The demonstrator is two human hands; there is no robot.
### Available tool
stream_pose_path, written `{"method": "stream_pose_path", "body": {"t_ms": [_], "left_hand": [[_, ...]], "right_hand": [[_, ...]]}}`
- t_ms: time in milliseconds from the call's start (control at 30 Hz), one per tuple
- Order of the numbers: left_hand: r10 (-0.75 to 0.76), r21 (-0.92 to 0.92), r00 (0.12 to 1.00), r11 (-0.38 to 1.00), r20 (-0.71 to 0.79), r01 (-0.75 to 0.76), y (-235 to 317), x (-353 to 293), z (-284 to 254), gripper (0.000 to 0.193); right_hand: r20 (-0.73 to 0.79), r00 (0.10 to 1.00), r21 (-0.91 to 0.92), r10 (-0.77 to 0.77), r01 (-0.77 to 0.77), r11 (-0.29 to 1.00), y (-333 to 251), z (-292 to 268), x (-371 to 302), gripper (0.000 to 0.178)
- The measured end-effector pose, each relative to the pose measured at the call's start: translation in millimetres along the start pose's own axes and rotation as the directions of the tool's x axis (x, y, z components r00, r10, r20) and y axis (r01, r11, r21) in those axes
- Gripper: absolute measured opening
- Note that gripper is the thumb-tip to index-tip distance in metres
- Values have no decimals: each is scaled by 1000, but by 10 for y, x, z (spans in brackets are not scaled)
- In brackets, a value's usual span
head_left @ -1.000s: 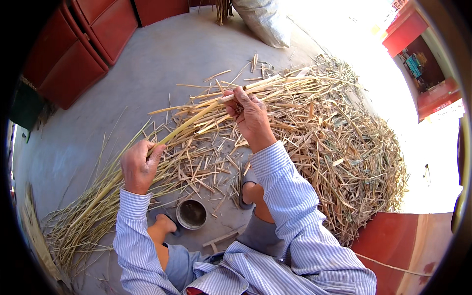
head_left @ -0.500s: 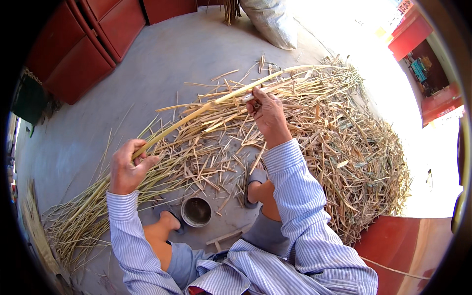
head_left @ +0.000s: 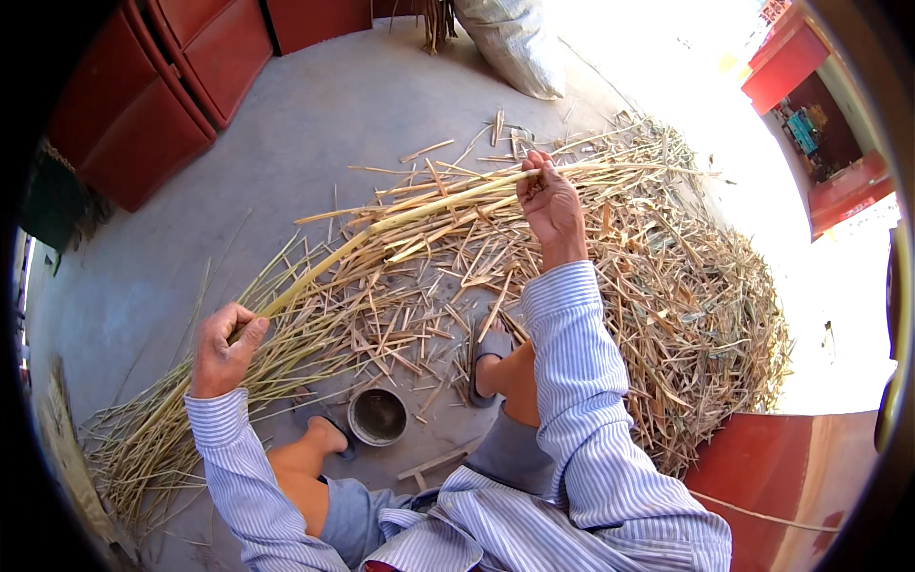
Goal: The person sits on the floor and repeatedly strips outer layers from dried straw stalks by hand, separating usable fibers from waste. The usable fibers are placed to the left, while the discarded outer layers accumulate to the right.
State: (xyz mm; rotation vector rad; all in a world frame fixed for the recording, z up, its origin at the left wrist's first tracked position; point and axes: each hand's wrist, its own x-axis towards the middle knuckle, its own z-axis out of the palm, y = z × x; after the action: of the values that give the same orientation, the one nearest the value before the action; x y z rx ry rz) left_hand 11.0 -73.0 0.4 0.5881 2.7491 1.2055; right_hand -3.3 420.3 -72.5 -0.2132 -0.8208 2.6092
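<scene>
A long yellowish plant stalk (head_left: 329, 260) slants across the space before me, rising from lower left to upper right. My left hand (head_left: 223, 355) is closed round its thick near end. Farther along, the fingers of my right hand (head_left: 555, 212) pinch the stalk, palm turned partly up; whether they also hold something small is hidden. Beneath the stalk lie loose dry stalks and torn leaf sheaths (head_left: 400, 315). Below my left hand, a bundle of thin greenish-yellow stems (head_left: 143, 434) spreads over the floor.
A large heap of dry husks (head_left: 686, 305) stands at the right. A round metal bowl (head_left: 378, 417) sits between my feet, near a small wooden piece (head_left: 440, 461). Red cabinets (head_left: 124, 105) stand far left, a whitish sack (head_left: 510, 48) at the back, and a red panel (head_left: 748, 467) lower right.
My right hand has moved right along the stalk, and its palm has turned up. My left hand has shifted left and down. A small whitish thing at my right fingers no longer shows.
</scene>
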Motion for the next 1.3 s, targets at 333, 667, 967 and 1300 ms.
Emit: {"method": "stream_pose_path", "body": {"t_ms": [333, 667, 967, 1300], "left_hand": [[416, 302, 835, 899, -360, -317, 478, 348, 647, 24], [653, 552, 694, 714, -302, -432, 475, 123, 577, 27], [-183, 12, 968, 982, -174, 188, 21, 43, -105, 48], [125, 301, 983, 950, -131, -80, 303, 97, 113, 28]], "right_hand": [[63, 983, -72, 170, -166, 984, 632, 761, -366, 15], [-167, 921, -195, 353, -382, 904, 677, 578, -249, 22], [131, 987, -85, 92, -81, 993, 609, 801, -316, 16], [70, 975, -108, 211, -202, 973, 668, 660, -428, 22]]}}
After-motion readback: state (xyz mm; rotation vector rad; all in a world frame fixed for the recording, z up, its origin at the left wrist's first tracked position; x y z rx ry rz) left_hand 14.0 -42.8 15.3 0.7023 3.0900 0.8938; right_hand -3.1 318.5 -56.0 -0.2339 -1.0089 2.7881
